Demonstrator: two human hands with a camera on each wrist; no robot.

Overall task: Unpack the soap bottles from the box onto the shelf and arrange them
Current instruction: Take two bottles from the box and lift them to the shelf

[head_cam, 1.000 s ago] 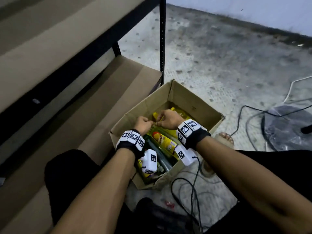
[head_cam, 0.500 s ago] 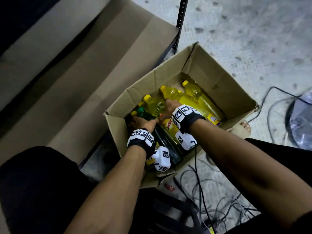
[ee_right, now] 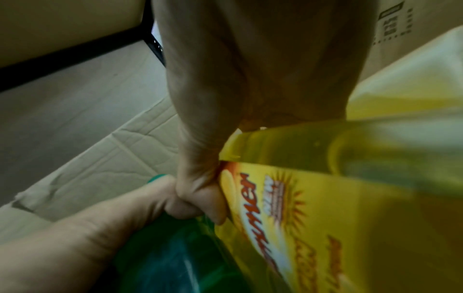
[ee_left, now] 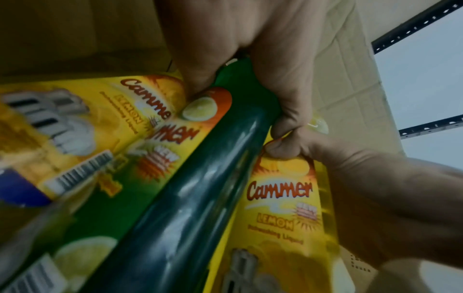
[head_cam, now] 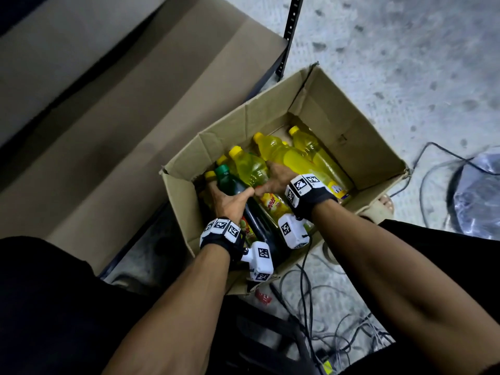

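A person crouches over an open cardboard box (head_cam: 349, 123) on the floor, packed with soap bottles lying on their sides. The left hand (head_cam: 227, 201) curls around the shoulder of a dark green bottle (head_cam: 243, 201); the right hand (head_cam: 278, 177) clasps a yellow bottle (head_cam: 250, 169) just beside it, thumbs touching. The bottles look full, so probably heavy, with smooth, possibly slippery plastic. Gripping near the narrower shoulder seems surest. The shelf (head_cam: 113, 109) lies to the left.
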